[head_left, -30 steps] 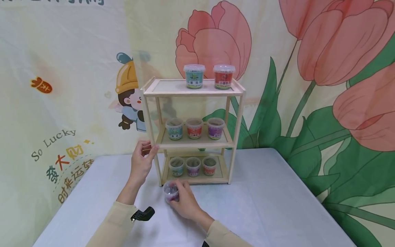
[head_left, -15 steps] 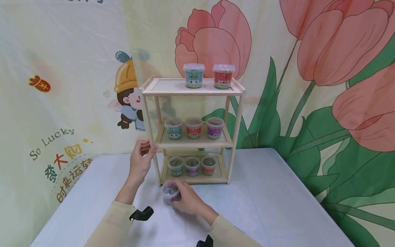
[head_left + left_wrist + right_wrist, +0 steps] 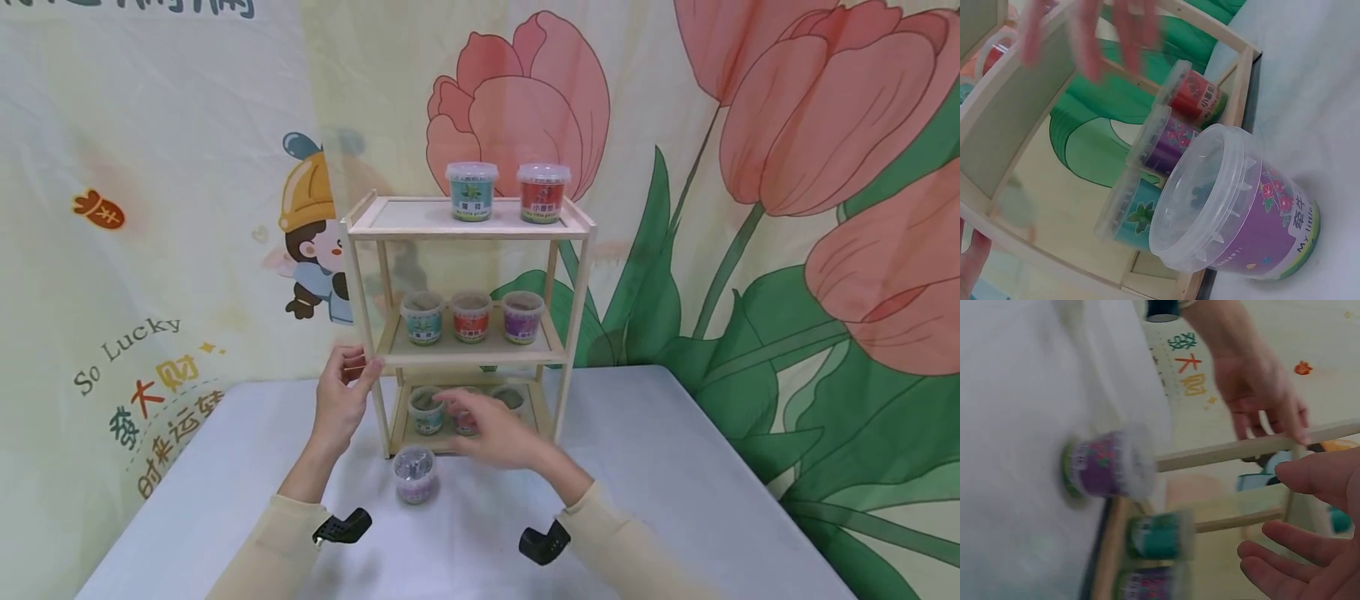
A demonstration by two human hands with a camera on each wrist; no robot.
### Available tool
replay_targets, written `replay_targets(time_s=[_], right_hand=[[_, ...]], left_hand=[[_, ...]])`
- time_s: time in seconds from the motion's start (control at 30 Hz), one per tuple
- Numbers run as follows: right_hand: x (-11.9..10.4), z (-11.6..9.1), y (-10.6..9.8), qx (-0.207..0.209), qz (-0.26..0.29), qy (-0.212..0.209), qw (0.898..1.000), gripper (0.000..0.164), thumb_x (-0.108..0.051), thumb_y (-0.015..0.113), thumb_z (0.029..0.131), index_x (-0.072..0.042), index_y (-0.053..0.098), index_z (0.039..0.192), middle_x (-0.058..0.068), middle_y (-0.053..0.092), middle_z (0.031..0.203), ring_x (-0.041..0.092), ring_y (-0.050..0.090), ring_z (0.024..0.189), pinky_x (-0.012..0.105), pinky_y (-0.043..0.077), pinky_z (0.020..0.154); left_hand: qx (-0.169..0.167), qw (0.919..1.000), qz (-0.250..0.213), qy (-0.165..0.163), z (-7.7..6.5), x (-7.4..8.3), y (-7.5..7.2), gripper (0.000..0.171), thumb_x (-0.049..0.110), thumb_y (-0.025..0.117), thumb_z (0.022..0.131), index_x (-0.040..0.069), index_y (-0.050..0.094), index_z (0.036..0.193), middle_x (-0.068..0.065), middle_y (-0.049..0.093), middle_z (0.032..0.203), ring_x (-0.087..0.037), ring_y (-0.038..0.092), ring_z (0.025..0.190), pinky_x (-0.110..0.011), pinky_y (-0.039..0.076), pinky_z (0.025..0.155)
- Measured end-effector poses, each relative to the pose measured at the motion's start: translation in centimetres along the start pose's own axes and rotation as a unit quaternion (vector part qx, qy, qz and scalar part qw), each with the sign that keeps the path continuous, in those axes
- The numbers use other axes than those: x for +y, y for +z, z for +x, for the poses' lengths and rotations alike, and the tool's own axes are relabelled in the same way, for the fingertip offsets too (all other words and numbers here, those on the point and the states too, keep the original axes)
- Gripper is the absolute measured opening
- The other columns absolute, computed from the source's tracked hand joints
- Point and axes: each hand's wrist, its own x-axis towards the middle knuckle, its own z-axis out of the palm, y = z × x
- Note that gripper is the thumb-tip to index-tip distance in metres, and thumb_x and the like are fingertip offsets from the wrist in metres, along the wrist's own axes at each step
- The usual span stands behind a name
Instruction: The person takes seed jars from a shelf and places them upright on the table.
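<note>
My left hand [image 3: 341, 400] grips the left front post of a pale wooden three-tier shelf [image 3: 405, 215] at the middle board. A lidded purple plastic tub [image 3: 415, 479] stands upright on the table just before the shelf's left front corner. Close to it, my right hand [image 3: 491, 429] is raised with fingers relaxed and spread, holding nothing. This hand overlaps the bottom tier in the head view and hides part of the tubs there. In the left wrist view, the purple tub's label [image 3: 1254, 219] shows red flowers. The right wrist view shows my spread fingers [image 3: 1291, 550] apart from the tub.
On the top board stand a teal tub [image 3: 472, 198] and a red tub [image 3: 543, 200]. The middle board holds a teal, a red and a purple tub [image 3: 522, 321] in a row. Down on the bottom board are a teal tub [image 3: 426, 417] and two others.
My right hand has let go of the purple tub and moved up and right, in front of the bottom tier. The tub stays on the table; the left hand keeps its grip on the post.
</note>
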Motion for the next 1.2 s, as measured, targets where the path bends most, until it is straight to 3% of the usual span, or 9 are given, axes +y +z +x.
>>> replay_targets(time_s=[0.1,0.3,0.57,0.67,0.77,0.97,1.2], right_hand=[[-2.2,-0.1,-4.0,0.023,-0.003,-0.027,0.999,0.060,-0.008,0.072,0.101,-0.010,0.049,0.156,0.015,0.062,0.144,0.031,0.063,0.129,0.050,0.053,0.107],[-6.5,0.2,-11.1,0.097,-0.023,-0.068,0.993,0.054,-0.004,0.072,0.100,-0.009,0.053,0.151,0.013,0.064,0.140,0.030,0.065,0.127,0.043,0.054,0.107],[-11.2,1.5,-17.9,0.221,-0.020,-0.099,0.970,0.045,-0.003,0.069,0.101,-0.008,0.057,0.144,0.012,0.065,0.136,0.027,0.068,0.120,0.043,0.056,0.104],[-12.1,2.2,-19.3,0.254,-0.033,-0.096,0.962,0.045,-0.006,0.068,0.101,-0.008,0.056,0.145,0.012,0.063,0.139,0.028,0.066,0.123,0.041,0.054,0.108],[-12.6,3.0,-20.1,0.262,-0.046,-0.061,0.962,0.051,-0.012,0.067,0.101,-0.012,0.052,0.149,0.012,0.059,0.144,0.028,0.062,0.129,0.041,0.050,0.112],[-12.6,4.8,-20.5,0.226,-0.057,0.030,0.972,0.066,-0.026,0.067,0.100,-0.024,0.039,0.160,0.010,0.047,0.159,0.030,0.051,0.142,0.044,0.048,0.113],[-12.6,6.8,-20.3,0.204,-0.072,0.058,0.975,0.073,-0.033,0.068,0.102,-0.028,0.029,0.164,0.009,0.043,0.165,0.030,0.048,0.147,0.049,0.044,0.117]], left_hand=[[-0.001,1.0000,0.000,0.004,0.1,0.0,0.1,0.042,0.035,0.070,0.105,0.008,0.056,0.133,-0.012,0.060,0.126,-0.021,0.054,0.112,-0.020,0.050,0.085],[-0.004,1.0000,-0.003,-0.002,-0.1,0.2,0.2,0.040,0.033,0.070,0.105,0.006,0.055,0.132,-0.010,0.060,0.125,-0.019,0.055,0.110,-0.019,0.051,0.085],[-0.009,0.9999,-0.007,0.000,-0.2,0.4,0.1,0.042,0.033,0.069,0.105,0.005,0.055,0.133,-0.015,0.059,0.128,-0.021,0.054,0.111,-0.019,0.050,0.085],[-0.007,1.0000,0.000,-0.002,-0.2,0.3,0.2,0.042,0.034,0.069,0.105,0.007,0.055,0.133,-0.013,0.060,0.127,-0.020,0.055,0.111,-0.019,0.050,0.085],[-0.005,1.0000,0.005,-0.004,-0.1,0.2,0.2,0.042,0.034,0.069,0.105,0.008,0.055,0.133,-0.011,0.060,0.127,-0.019,0.055,0.111,-0.020,0.051,0.085],[-0.006,1.0000,0.000,-0.007,0.0,-0.1,0.2,0.042,0.034,0.070,0.105,0.007,0.055,0.133,-0.012,0.059,0.127,-0.021,0.055,0.112,-0.019,0.051,0.085],[-0.006,1.0000,0.001,0.000,-0.2,-0.2,0.0,0.042,0.034,0.069,0.105,0.007,0.055,0.134,-0.011,0.059,0.128,-0.022,0.054,0.114,-0.017,0.051,0.085]])
